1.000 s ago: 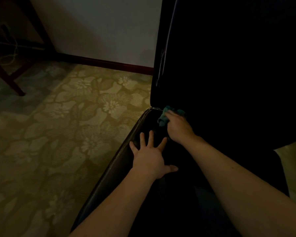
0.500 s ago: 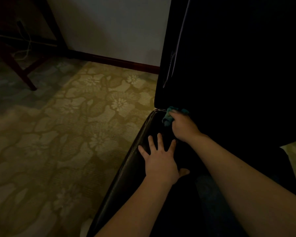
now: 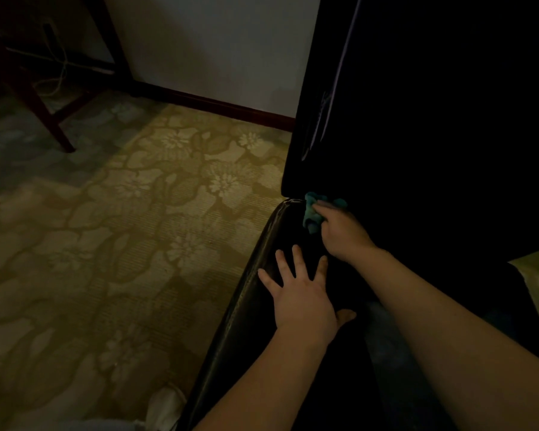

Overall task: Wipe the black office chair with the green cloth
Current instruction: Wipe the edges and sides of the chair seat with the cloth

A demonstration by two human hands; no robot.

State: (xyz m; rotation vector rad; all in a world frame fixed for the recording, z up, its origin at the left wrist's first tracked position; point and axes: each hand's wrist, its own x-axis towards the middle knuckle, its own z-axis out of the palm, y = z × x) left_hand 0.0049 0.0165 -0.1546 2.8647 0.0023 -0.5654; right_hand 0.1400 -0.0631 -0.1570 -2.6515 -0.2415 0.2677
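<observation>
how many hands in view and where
2. The left hand lies flat, fingers spread, on the seat near its left edge. The right hand grips the cloth at the seat's back corner. No other hand shows.

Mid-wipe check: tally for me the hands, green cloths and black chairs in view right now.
Hands: 2, the left hand flat on the seat, the right hand gripping the cloth
Green cloth: 1
Black office chair: 1
Total: 4
</observation>
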